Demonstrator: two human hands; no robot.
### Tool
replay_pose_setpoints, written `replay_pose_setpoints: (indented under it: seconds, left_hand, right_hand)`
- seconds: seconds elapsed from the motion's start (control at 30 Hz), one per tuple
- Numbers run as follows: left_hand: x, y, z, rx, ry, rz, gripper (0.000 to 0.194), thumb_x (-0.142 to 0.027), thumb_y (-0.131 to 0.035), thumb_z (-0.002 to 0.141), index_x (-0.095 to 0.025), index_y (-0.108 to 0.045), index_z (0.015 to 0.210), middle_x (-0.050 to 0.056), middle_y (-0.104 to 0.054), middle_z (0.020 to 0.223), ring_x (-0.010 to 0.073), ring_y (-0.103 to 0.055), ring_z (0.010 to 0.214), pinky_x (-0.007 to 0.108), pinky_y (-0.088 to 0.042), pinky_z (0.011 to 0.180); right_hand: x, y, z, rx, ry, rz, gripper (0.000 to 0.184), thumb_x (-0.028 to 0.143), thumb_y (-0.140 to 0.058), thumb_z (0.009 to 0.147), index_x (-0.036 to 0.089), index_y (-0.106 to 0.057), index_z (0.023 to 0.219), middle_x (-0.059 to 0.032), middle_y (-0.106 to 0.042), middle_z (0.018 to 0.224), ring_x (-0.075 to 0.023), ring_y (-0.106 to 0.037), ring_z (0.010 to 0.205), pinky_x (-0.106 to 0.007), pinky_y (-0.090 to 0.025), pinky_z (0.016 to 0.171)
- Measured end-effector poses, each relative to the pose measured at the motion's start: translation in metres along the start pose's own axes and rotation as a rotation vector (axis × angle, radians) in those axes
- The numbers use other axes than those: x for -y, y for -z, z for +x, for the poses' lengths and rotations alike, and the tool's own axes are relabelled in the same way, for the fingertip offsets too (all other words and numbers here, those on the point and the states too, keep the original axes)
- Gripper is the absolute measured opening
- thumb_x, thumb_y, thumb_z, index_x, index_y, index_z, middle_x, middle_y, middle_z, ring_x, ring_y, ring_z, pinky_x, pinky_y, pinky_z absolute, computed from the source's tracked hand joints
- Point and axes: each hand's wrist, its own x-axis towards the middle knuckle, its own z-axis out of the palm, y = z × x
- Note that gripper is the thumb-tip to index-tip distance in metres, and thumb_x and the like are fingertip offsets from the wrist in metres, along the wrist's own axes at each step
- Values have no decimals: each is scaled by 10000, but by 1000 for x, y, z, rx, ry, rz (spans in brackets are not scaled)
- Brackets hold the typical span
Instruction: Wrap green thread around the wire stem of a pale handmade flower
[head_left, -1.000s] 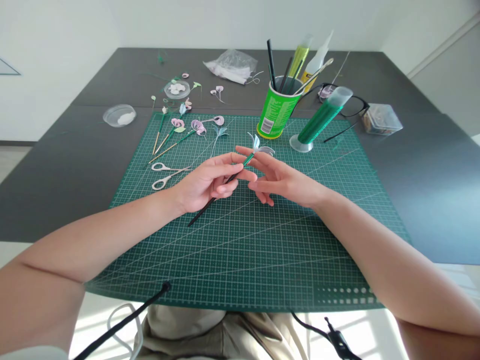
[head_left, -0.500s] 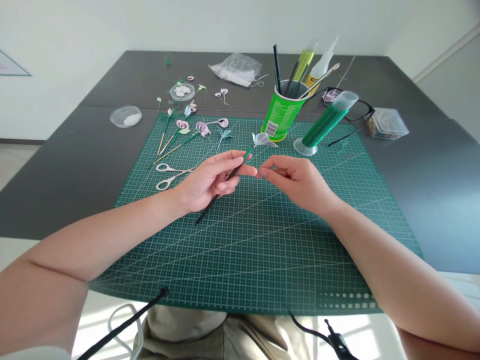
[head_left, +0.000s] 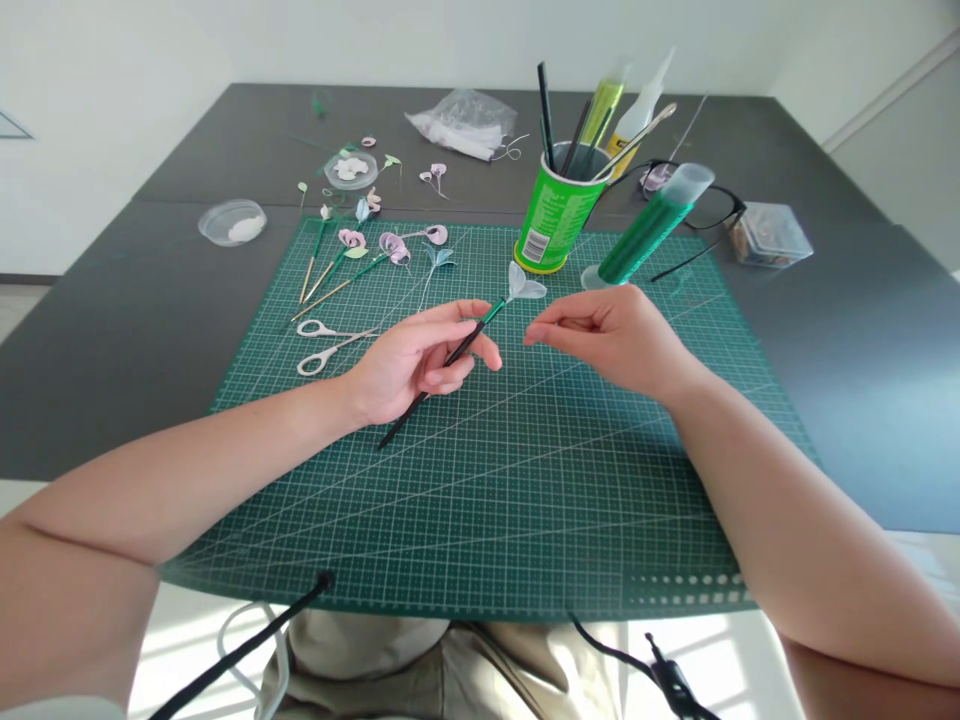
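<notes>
Pale, thin-petalled flower [head_left: 526, 289] on a green-wrapped neck [head_left: 493, 312] could, I judge, twist askew if the slender black stick [head_left: 463, 349] rolled within my left hand [head_left: 409, 362], which pinches it. It lies just beyond those fingers, apart from my right hand [head_left: 626, 338], whose fingertips are drawn together (on what, if anything, I can't tell).

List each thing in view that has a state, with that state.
Left hand: closed around the black stick
Right hand: thumb and fingertips together
Pale flower: petals spread
Scissors: handles apart, blades partly hidden
Green can: upright, open, tools inside
Glasses: unfolded
Plastic box: looks shut
White bottle: upright
Plastic bag: crumpled
</notes>
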Motion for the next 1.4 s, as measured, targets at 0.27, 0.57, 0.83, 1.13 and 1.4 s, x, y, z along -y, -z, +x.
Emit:
replay_pose_setpoints:
  seconds: [0.27,0.57,0.83,1.13,1.4]
  left_hand:
    - [3,-4,-9,272,179,217,126,-169,-557,1012,-207,-461,942,48,-778,742,45,-307,405,190,-165,401]
    - [5,-8,-12,324,194,279,111,-221,-519,1048,-172,-557,955,68,-744,739,71,-304,465,221,-166,409]
    - [7,-8,-13,409,251,334,307,-242,-458,1096,-96,-727,1076,105,-764,816,64,-282,467,247,-183,427]
    - [11,-10,-14,501,429,444,328,-313,-480,1126,-99,-706,1229,163,-840,985,52,-419,420,223,-258,407]
    - [18,-8,-15,468,487,412,331,-392,-514,1115,-124,-695,1044,185,-844,1030,54,-490,401,204,-249,355]
  right_hand:
    - [-2,3,2,-75,11,-21,185,249,-739,920,147,-768,768,76,-380,479,-65,-289,470,-279,-208,469]
    - [-1,5,1,-115,8,-64,174,202,-728,927,174,-755,758,79,-349,467,-81,-252,476,-319,-209,513]
    - [-3,2,0,-80,70,-32,171,218,-747,916,183,-763,749,81,-324,473,-72,-251,473,-298,-204,491]
    - [4,-4,-7,-76,187,74,162,250,-761,914,183,-793,770,84,-347,477,-62,-261,470,-280,-213,469]
    - [18,-4,-14,-38,175,145,544,733,-732,895,213,-790,746,58,-337,464,-92,-277,481,-314,-281,496]
